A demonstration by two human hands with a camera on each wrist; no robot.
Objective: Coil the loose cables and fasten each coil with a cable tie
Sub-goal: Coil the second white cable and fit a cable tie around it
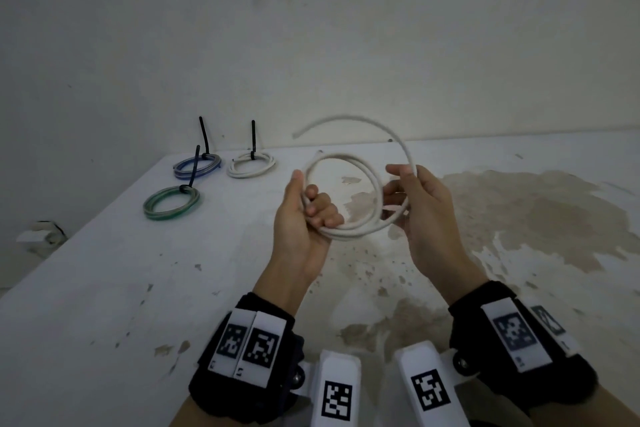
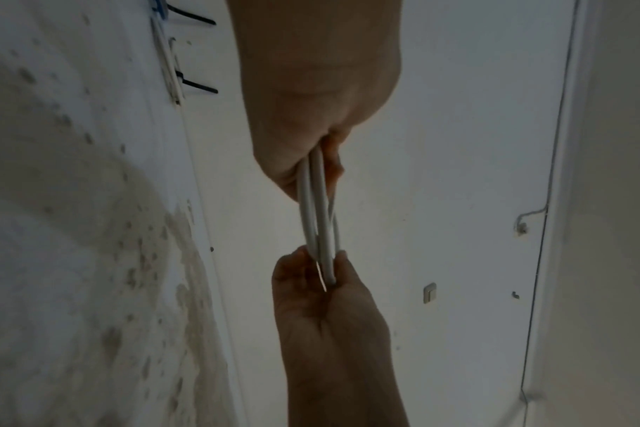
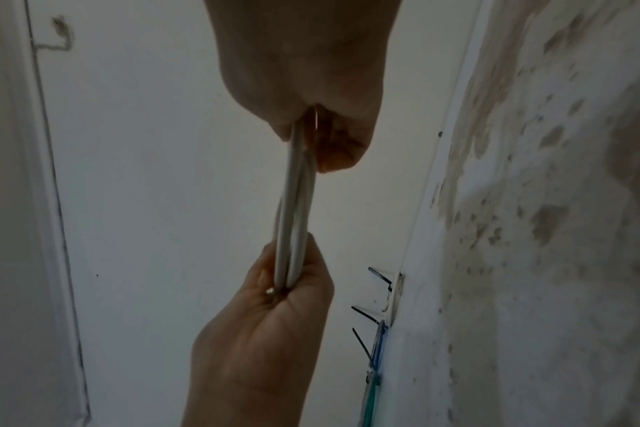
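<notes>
Nearest the camera, wrists: both carry black wrist bands point(image 1: 249, 354) with white marker blocks.
Left hand point(image 1: 304, 215): raised above the table, fingers curled round the lower left of the white cable point(image 1: 349, 191), thumb upright along the loop's left side; the left wrist view shows the strands running out of its closed fist point(image 2: 311, 95).
Right hand point(image 1: 426, 204): opposite the left, fingers and thumb closed on the strands at the loop's right side; seen from its own wrist, the strands leave the grip point(image 3: 303, 86) between thumb and fingers.
White cable: wound into a few round turns held in the air between both hands, off the table; its free tail arcs up from the right hand, over the loop, and ends above it to the left.
Table point(image 1: 104, 288): white, with brownish worn patches, mostly right of the hands.
Green coil point(image 1: 171, 206): flat on the table, far left, bound with a black cable tie point(image 1: 192, 170) whose tail sticks up.
Blue coil point(image 1: 197, 166): just behind the green one, tied the same way.
White coil point(image 1: 251, 166): right of the blue one, near the table's far edge, also tied in black.
Wall point(image 1: 311, 28): pale, behind the table.
</notes>
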